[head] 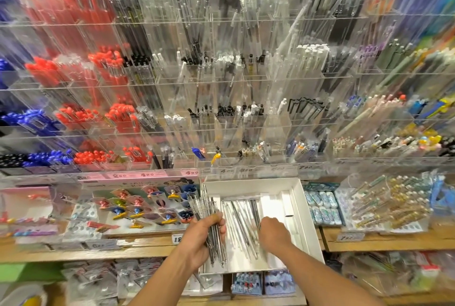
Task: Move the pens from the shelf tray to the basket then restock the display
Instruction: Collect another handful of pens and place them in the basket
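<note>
Clear-barrelled pens, a thick bundle of them, stood fanned in the left hand, whose fingers and thumb were curled tight round the middle of the bunch. Their clipped tops pointed up and away; their tips hung below the palm, over the near left corner of the white tray. The right hand was down inside the same tray, knuckles up, fingers bent onto the loose pens lying lengthwise on the tray floor; whether it had any pinched could not be told, since the fingertips were hidden under the hand. Beside those pens, to the right, lay a white divider strip.

The tray sat on a wooden shelf, its near edge jutting past the shelf front. Left of it was a card display of small coloured clips; right of it, packs of pale blue erasers and a clear box of patterned pens. Behind and above rose a wall of acrylic racks filled with upright pens: red ones to the left, black and clear in the middle, pastel to the right, much of it blurred. Price tags ran along the lowest rack's rail.
</note>
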`<state>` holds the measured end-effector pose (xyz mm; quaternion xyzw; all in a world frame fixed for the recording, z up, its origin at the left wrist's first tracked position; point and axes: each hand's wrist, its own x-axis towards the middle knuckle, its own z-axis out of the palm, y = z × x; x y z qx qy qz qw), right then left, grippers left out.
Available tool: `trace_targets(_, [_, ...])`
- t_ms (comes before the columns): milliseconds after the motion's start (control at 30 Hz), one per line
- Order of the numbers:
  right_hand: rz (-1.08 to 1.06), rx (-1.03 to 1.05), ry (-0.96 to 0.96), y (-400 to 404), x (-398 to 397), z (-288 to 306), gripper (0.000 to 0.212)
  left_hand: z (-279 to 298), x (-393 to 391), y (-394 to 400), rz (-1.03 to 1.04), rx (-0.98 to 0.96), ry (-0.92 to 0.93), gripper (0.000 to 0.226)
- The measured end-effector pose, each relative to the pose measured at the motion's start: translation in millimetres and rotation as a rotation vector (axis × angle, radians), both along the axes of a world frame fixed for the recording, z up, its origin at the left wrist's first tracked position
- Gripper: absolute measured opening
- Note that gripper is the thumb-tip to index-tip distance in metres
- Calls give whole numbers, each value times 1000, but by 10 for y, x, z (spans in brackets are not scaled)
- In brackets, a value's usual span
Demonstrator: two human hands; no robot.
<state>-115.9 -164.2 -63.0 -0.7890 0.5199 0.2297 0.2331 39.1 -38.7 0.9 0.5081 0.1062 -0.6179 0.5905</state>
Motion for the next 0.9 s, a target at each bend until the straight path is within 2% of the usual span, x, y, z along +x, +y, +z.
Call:
trace_targets(133, [65, -41, 93, 11, 78, -138, 25, 14, 41, 25, 13, 8, 8, 29])
trace_targets(300, [61, -25, 123, 83, 158, -202, 21, 16, 66, 39, 11, 25, -11, 28])
trace_targets(500, [-108, 72, 75, 74, 233, -209, 14, -10, 81, 10, 16, 49, -27, 17])
trace_targets(567, [-124, 112, 64, 86, 232, -193, 10, -17, 75, 0, 9, 58, -44, 16])
trace_targets(667, [-123, 184, 31, 112, 196, -202, 16, -35, 78, -9, -3, 75, -81, 17])
trace_targets(733, [-124, 217, 22, 112, 145, -126, 6, -40, 88, -12, -13, 78, -86, 17])
trace_targets(767, [-127, 215, -2, 89, 115, -86, 9, -38, 92, -12, -23, 82, -92, 17])
trace_targets(800, [-119, 200, -30, 56, 72, -27, 23, -32, 90, -12, -35, 87, -104, 19])
trace_targets(833, [-107, 178, -68, 23, 21, 61, 28, -25, 87, -12, -51, 96, -123, 23])
trace_targets(900, [-54, 110, -131, -41, -79, 294, 19, -3, 74, -8, -80, 105, -160, 39])
